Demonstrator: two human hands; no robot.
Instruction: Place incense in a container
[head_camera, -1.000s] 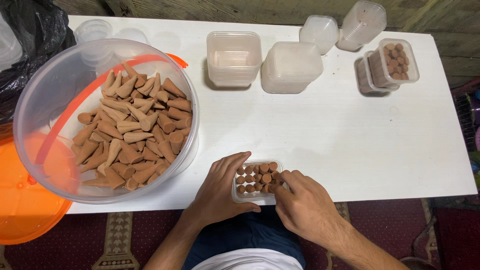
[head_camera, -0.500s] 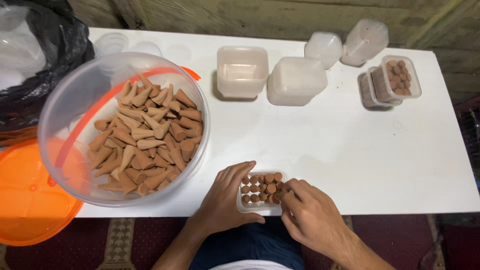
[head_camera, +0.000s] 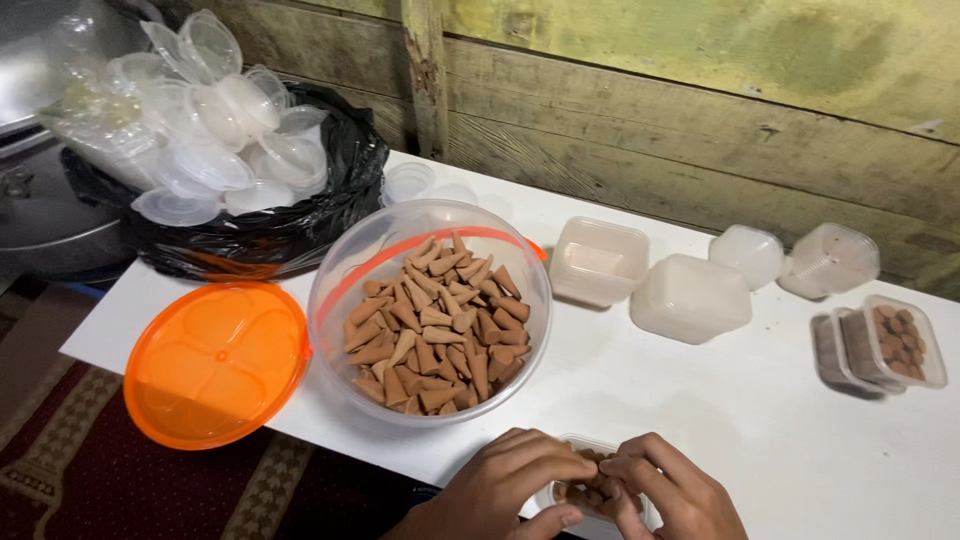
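**Both hands on small cone tray at bench front edge**

Head view: left hand (head_camera: 500, 480) and right hand (head_camera: 670, 495) meet over a small clear plastic tray of brown cones (head_camera: 590, 485) at the near edge of the white bench (head_camera: 720, 400). Fingertips of both are bunched on the cones; exact pinch hidden. Tray mostly covered by the fingers.

Just behind: large clear round plastic tub of brown cones (head_camera: 430, 315), with a round orange plastic lid (head_camera: 215, 360) to its left, overhanging the bench edge. Far left, black plastic bag heaped with clear lids (head_camera: 230, 170). Right of the tub, well apart from the hands: upturned clear square containers (head_camera: 640, 280), two more (head_camera: 790, 258), filled closed packs (head_camera: 885, 345).

Rough wooden plank wall (head_camera: 700, 120) behind; patterned red rug (head_camera: 120, 480) below.
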